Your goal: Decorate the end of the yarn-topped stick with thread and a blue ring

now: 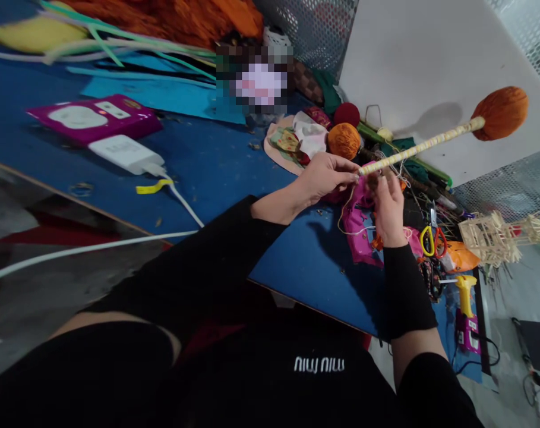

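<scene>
My left hand (324,179) is closed in a pinch on the lower end of a stick (423,146) wound with pale yellow and white strips. The stick slants up to the right and carries an orange cloth-covered ball (500,113) at its far end. Just below the stick is my right hand (389,205), its fingers curled together and slightly blurred; what they hold is hidden. A thin thread (341,219) loops down near the stick's lower end. Bright pink cloth (361,235) lies on the table under both hands.
On the blue table (225,154) are a purple extension socket (95,119) with a white charger (127,153), a second orange ball (343,141), a dark red ball (347,114), scissors (427,241) and a yellow glue gun (466,292). A small stick-built model (490,238) stands at right.
</scene>
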A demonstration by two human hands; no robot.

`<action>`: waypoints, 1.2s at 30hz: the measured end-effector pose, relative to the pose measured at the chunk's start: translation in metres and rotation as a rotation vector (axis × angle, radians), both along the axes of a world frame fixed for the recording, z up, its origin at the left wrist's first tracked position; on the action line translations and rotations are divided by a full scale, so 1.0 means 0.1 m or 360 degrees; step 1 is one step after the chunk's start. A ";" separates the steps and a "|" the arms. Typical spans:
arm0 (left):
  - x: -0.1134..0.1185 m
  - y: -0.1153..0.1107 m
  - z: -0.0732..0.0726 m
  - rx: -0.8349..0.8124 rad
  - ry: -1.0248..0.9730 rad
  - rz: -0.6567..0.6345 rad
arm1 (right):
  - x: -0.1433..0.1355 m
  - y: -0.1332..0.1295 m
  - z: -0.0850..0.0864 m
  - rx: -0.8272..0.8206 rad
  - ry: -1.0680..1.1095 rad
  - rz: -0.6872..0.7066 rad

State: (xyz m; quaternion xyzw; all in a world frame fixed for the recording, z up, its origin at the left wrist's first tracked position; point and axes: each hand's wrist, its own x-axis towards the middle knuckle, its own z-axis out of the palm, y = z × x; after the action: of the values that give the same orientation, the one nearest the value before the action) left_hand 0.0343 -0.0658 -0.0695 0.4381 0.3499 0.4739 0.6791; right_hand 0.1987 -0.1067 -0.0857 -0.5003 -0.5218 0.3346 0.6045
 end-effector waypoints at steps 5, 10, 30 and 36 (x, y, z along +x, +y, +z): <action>-0.07 -0.02 0.06 0.0059 -0.0006 0.0033 | -0.05 -0.12 0.09 -0.0266 -0.0267 0.0325; -0.04 0.03 -0.01 0.0069 0.0019 0.0062 | -0.06 -0.26 0.25 0.0245 -0.0496 -0.0029; 0.10 0.00 -0.19 0.0816 0.0713 0.0125 | -0.23 -0.46 0.31 0.0455 -0.0428 -0.0059; 0.10 -0.03 -0.23 0.0935 0.0936 0.0093 | -0.09 -0.39 0.43 0.0636 -0.0599 -0.0157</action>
State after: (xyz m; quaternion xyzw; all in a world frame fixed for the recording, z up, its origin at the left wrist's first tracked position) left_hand 0.0443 -0.0689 -0.0920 0.7198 0.3911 0.4273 0.3825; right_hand 0.1900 -0.1460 -0.0425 -0.4494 -0.6555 0.0964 0.5993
